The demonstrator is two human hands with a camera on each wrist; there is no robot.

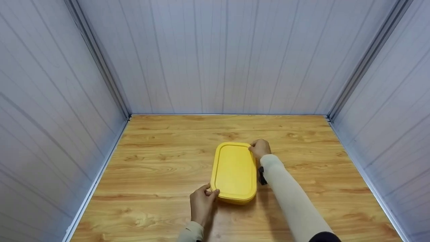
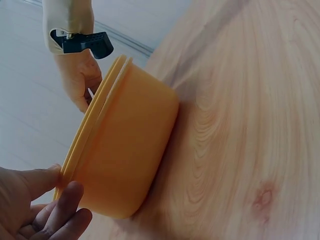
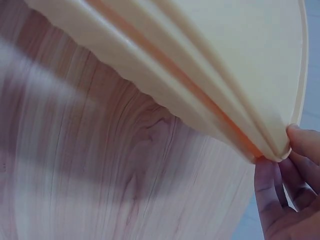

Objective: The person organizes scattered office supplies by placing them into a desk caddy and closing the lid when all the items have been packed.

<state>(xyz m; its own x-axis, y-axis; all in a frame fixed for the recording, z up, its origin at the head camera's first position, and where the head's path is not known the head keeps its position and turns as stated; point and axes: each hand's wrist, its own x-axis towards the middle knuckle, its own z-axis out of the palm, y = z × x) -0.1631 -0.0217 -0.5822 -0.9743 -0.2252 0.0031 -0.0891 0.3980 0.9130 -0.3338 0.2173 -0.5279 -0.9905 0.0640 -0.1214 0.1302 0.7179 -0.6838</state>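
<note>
A yellow rectangular plastic container (image 2: 135,145) with rounded corners sits on the wooden surface, its yellow lid (image 1: 234,169) on top. At the near left corner my left hand (image 1: 202,203) pinches the lid's rim, thumb on top and fingers below the edge. My right hand (image 1: 261,148) pinches the far right corner, thumb over the lid and fingertips under its rim. In the right wrist view a narrow gap shows between lid (image 3: 240,65) and container wall along that side. The container's inside is hidden by the lid.
The wood-grain tabletop (image 1: 151,174) spreads around the container. Pale panelled walls (image 1: 215,57) with metal corner strips enclose it at the back, left and right. A small black device (image 1: 262,175) is strapped at the right wrist, beside the container's right side.
</note>
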